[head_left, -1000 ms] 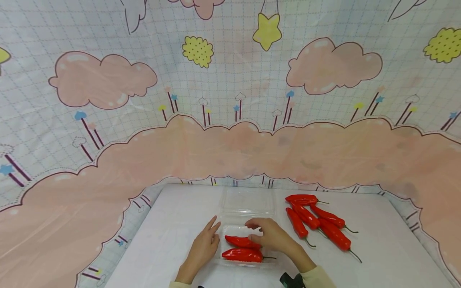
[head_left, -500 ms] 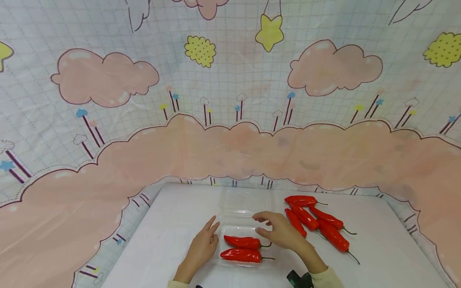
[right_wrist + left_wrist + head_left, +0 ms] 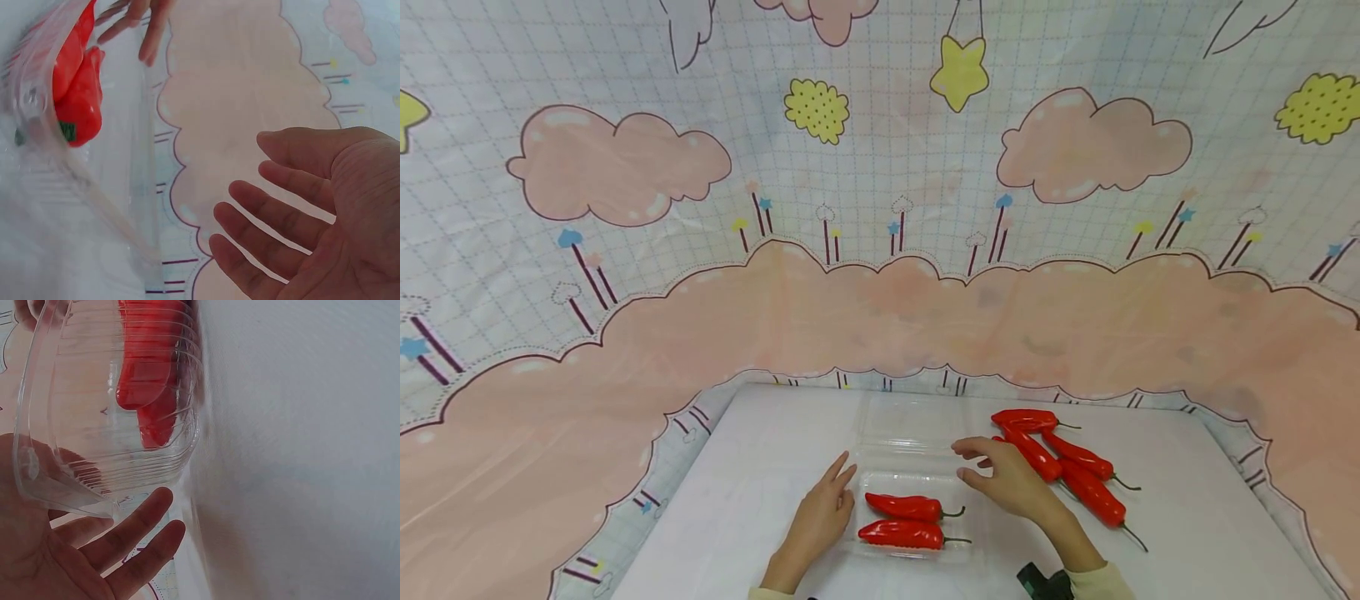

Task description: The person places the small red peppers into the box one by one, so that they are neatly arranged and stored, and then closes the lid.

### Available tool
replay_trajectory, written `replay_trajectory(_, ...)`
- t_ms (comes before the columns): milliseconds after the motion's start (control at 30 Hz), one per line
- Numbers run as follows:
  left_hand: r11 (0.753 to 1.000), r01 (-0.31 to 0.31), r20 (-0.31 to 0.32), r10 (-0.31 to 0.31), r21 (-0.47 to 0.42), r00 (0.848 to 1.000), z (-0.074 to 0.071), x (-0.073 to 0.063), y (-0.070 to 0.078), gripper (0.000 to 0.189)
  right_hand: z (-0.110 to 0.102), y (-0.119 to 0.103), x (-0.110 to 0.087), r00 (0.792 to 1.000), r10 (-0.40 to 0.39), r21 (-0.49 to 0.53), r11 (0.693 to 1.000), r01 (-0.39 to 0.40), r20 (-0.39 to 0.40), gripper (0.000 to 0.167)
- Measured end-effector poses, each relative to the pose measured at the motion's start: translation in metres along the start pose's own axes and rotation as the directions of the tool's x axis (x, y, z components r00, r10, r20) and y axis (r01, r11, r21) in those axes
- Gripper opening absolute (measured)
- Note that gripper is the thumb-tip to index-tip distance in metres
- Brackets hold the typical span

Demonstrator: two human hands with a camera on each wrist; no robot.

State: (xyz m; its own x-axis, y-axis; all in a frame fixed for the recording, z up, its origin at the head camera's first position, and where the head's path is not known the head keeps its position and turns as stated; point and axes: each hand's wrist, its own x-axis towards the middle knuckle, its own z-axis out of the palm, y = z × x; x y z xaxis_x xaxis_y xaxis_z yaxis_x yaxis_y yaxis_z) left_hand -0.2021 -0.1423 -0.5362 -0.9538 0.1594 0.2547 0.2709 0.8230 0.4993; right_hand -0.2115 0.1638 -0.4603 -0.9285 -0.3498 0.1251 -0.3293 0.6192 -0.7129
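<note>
A clear plastic clamshell box (image 3: 880, 482) stands on the table with its lid (image 3: 910, 423) laid back. Two red chili peppers lie side by side in it, the rear pepper (image 3: 904, 506) and the front pepper (image 3: 901, 534), stems to the right. My left hand (image 3: 818, 517) is at the box's left side; in the left wrist view its fingers (image 3: 140, 556) are extended beside the clear wall. To the right of the box hovers my right hand (image 3: 1011, 483), fingers loosely bent and holding nothing. It partly hides one pepper of the loose pile.
Several more red chili peppers (image 3: 1093, 493) lie heaped on the white table (image 3: 1210, 517) to the right. A patterned cloth (image 3: 880, 317) with clouds hangs behind the table. A dark green device (image 3: 1043, 582) sits by the right sleeve.
My right hand has let go of the rear pepper in the box and moved right, toward the loose peppers. My left hand has stayed by the box's left side.
</note>
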Motion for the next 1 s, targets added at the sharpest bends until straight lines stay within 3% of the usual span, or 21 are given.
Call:
replay_trajectory(633, 1.000, -0.003, -0.007, 0.003, -0.010, 1.000, -0.001, -0.001, 0.000, 0.040, -0.015, 0.030, -0.009, 0.975, 0.171, -0.032, 0.984, -0.177, -0.143, 0.037)
replay_trajectory(1000, 1.000, -0.020, -0.022, 0.020, -0.006, 1.000, 0.001, 0.000, -0.001, 0.039, -0.038, 0.047, -0.018, 0.966, 0.130, -0.042, 0.989, -0.142, -0.223, 0.039)
